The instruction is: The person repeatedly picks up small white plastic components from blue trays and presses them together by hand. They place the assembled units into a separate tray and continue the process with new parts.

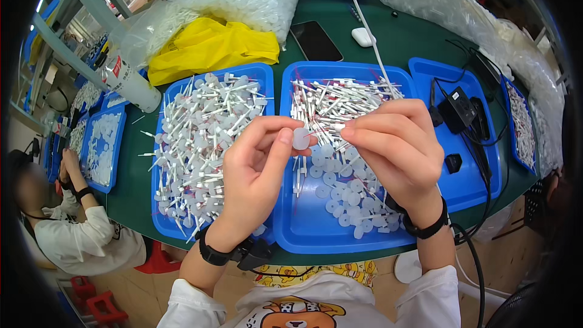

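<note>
1. Left hand (258,158): raised above the table, closed in a pinch; a small white round disc (300,138) is held between thumb and fingertips, face turned toward the other hand.
2. Right hand (398,146): raised level with the left, fingers curled shut on a thin white stick (336,127), of which only the tip is seen beside the disc. Tip and disc are just beside each other; contact cannot be told.
3. Middle blue tray (303,225): set at the near edge of the green table (401,36), directly beneath both hands. Loose sticks are heaped at its far end, loose discs scattered toward its near end.
4. Left blue tray (159,218): set touching the middle tray, also at the near edge; filled with white sticks carrying round heads (200,140), judged to be joined pieces.
5. Right blue tray (473,176): a black box and cables are held in it.
6. Handling note, as judgement: the disc is best gripped by its rim only, so that its centre is left free; the stick is best held close to its tip and kept square to the disc face, then pressed straight, without twisting.
7. Risk note: the disc is small and light and could be dropped into the tray if the pinch is eased.
</note>
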A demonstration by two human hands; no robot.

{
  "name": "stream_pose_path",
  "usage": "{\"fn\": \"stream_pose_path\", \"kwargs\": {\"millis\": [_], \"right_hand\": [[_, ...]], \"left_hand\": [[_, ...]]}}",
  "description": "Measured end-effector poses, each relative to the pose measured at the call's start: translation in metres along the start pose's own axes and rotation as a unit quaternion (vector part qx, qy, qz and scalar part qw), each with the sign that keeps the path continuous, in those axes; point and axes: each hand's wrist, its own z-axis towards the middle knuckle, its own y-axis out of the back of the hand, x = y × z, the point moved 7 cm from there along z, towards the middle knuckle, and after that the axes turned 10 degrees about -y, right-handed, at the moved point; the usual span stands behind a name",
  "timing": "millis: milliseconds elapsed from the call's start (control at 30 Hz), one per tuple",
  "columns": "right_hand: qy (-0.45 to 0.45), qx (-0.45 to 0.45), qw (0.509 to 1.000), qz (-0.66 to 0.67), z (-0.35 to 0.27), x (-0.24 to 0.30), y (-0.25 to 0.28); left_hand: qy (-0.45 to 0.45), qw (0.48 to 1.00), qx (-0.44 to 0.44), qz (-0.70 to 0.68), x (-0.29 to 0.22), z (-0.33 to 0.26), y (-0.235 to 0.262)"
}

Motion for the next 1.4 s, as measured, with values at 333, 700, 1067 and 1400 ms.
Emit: {"fn": "stream_pose_path", "kwargs": {"millis": [333,700,1067,1400], "right_hand": [[0.004,0.018,1.000,0.024,-0.001,0.000,-0.005],[-0.057,0.092,0.993,0.055,-0.003,-0.005,-0.012],[-0.198,0.141,0.952,0.186,-0.012,-0.016,-0.022],[-0.083,0.154,0.981,0.086,-0.007,-0.006,-0.021]], "left_hand": [[-0.066,0.998,-0.003,0.015,-0.008,0.002,-0.006],[-0.105,0.993,0.048,0.020,-0.013,0.001,-0.009],[-0.103,0.994,0.045,-0.013,-0.011,0.000,-0.012],[-0.108,0.993,0.048,-0.029,-0.009,-0.002,-0.008]]}}
